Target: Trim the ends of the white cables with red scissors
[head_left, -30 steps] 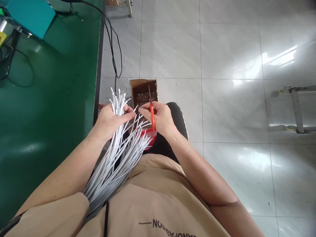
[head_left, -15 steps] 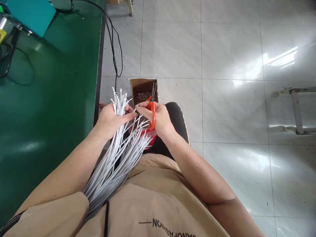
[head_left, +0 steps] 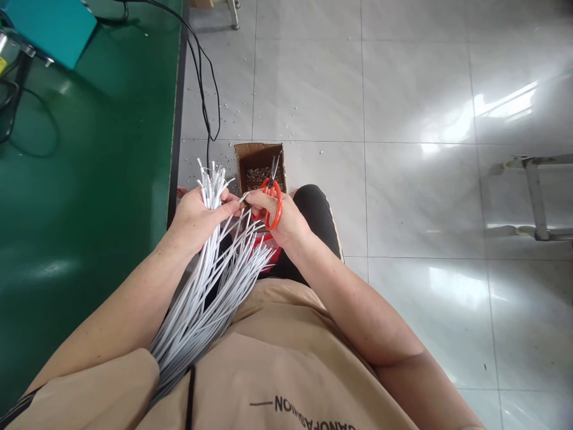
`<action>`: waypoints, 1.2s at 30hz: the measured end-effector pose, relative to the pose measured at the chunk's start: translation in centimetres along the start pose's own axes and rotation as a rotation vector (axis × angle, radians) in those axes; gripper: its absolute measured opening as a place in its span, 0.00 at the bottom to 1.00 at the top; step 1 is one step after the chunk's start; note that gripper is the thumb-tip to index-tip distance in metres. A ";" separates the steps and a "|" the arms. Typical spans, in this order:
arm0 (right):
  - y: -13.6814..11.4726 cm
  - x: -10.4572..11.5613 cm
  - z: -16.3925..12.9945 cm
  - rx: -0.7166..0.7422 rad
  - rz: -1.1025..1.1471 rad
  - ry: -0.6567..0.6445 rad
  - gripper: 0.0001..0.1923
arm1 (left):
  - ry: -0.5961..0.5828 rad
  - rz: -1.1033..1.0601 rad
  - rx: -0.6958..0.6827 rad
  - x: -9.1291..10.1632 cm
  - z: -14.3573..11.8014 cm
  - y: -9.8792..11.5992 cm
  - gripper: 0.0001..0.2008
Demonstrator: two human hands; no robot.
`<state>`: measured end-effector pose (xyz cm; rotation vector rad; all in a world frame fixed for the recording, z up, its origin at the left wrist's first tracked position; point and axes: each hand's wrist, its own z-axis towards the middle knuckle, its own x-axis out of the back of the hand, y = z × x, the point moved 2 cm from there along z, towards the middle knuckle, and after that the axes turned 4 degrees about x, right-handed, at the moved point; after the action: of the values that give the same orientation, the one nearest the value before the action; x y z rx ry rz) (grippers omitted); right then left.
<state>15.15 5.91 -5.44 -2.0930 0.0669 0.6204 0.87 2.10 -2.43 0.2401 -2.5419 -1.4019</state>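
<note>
My left hand is closed round the upper part of a bundle of white wires, whose cut ends poke out above the thumb. The rest of the bundle trails down across my lap, with many loose ends fanned out to the right. My right hand has a pair of red-handled scissors looped over its fingers, blades pointing away from me and slightly apart. Its thumb and forefinger pinch the tip of a single wire beside my left thumb. The lower fingers of both hands are partly hidden.
Below my hands an open cardboard box holds small scraps, and more bits lie scattered on the tiled floor. To the left is a green table bearing a teal device. Black cables hang over its edge.
The scissors have turned in my right hand, their handles spreading more and the blades tilting left. Both hands have shifted slightly left.
</note>
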 end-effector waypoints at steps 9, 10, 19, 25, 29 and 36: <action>-1.0 -1.3 -1.6 0.058 -0.065 0.164 0.04 | -0.066 -0.030 -0.028 0.0 0.1 0.1 0.21; -1.2 -1.2 -1.7 0.063 -0.096 0.163 0.04 | -0.056 -0.027 -0.030 0.0 0.1 0.0 0.22; -1.5 1.8 -1.2 0.407 -1.144 0.084 0.12 | -0.096 -0.093 0.013 0.1 0.2 0.3 0.18; -0.8 1.7 -1.0 0.452 -1.490 -0.006 0.10 | -0.136 -0.111 -0.002 0.1 0.1 0.3 0.12; -1.0 1.4 -1.0 0.407 -1.532 -0.027 0.11 | -0.131 -0.115 -0.013 0.0 0.0 0.4 0.11; -0.6 2.7 -0.7 0.341 -1.498 -0.030 0.13 | -0.056 -0.087 -0.066 0.0 -0.1 0.3 0.13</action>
<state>17.97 6.20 -5.90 -1.2704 -1.1983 -0.2825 0.87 2.15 -2.08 0.3076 -2.5524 -1.5426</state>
